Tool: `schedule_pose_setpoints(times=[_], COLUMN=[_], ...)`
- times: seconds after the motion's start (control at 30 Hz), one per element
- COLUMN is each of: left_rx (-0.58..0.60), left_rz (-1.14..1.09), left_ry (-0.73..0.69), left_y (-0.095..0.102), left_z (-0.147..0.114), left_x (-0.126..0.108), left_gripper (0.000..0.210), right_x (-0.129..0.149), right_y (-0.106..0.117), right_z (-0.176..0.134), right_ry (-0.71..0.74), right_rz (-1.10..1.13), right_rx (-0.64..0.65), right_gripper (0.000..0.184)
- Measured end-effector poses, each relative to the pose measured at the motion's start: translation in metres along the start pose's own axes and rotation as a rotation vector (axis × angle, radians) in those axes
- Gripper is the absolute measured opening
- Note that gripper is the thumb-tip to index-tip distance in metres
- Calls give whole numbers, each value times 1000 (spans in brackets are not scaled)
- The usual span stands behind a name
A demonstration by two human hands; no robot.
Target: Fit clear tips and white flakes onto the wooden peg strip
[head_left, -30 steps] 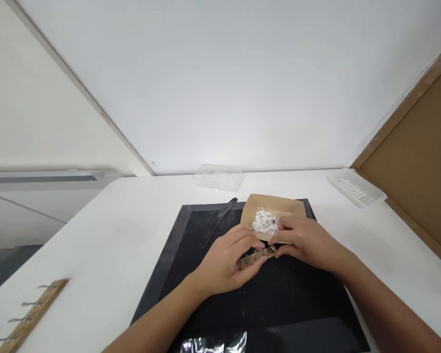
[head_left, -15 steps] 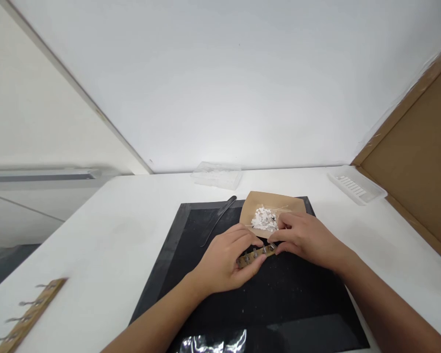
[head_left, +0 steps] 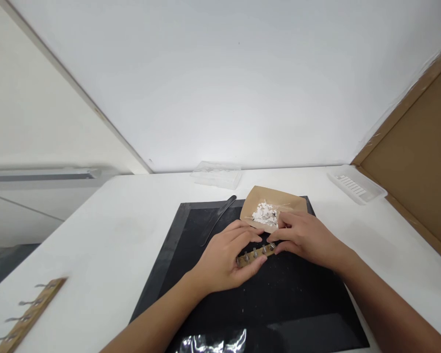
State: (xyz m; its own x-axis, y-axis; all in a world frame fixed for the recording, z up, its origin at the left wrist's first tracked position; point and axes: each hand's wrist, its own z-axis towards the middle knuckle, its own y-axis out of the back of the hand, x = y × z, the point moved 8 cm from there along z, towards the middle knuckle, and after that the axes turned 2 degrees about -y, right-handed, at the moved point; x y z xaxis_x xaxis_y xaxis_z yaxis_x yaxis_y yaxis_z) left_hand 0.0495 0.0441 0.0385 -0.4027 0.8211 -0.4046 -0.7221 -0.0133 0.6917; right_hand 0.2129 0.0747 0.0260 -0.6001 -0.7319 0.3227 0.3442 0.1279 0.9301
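Observation:
A narrow wooden strip (head_left: 250, 256) with several small metal clips along its top lies on the black mat (head_left: 279, 299). My left hand (head_left: 228, 257) is around its left part, thumb along the near side and fingers beyond the far side. At the strip's right end, the thumb and index finger of my right hand (head_left: 301, 236) close on the last metal clip (head_left: 272, 246). Whether anything small is in that pinch is hidden. Just behind my hands sits a brown paper tray (head_left: 274, 194) with a heap of white bits (head_left: 265, 214) in it.
Left of the paper tray, dark tweezers (head_left: 220, 215) lie on the mat. A second clip strip (head_left: 33, 314) is at the table's left edge. Farther back are a clear plastic piece (head_left: 216, 175) and a translucent tray (head_left: 357, 185) beside a cardboard panel (head_left: 419, 162).
The paper tray has shifted slightly away from me and tilted a little. My left fingers have straightened a bit near its edge. My right hand stays at the strip's end.

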Motion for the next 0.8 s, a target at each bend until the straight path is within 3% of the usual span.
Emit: schedule_pose_setpoints(times=[0.8], left_rx=[-3], left_rz=[-29], left_ry=[-8], left_y=[0], left_z=[0], left_x=[-1], left_gripper=[23], right_x=[-3], right_y=[-2], right_z=[2], right_ry=[-30], right_rz=[33], right_rx=[-27], right_gripper=[18])
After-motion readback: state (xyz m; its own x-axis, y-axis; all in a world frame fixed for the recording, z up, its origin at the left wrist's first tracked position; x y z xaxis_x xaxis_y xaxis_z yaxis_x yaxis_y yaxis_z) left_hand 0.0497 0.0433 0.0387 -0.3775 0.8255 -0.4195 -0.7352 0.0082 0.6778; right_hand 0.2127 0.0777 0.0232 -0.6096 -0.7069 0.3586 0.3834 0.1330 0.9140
